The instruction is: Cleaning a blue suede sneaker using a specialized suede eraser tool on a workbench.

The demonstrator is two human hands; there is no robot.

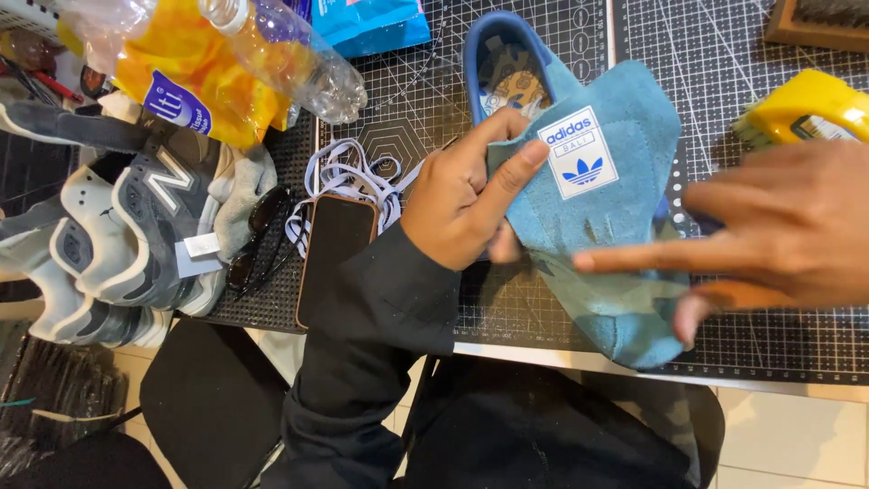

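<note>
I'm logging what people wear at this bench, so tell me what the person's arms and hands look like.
The left hand is bare, with no glove, ring or watch visible, and a long black sleeve of soft fabric reaches its wrist. The right hand is also bare and ringless; it shows blurred, and its wrist and any sleeve lie outside the frame.

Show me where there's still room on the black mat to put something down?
Bare cutting mat shows between the plastic bottle and the blue suede shoe, and along the top between the shoe and the yellow brush. The left is crowded: grey sneakers, sunglasses, phone and white laces. The left hand and right hand cover the middle.
</note>
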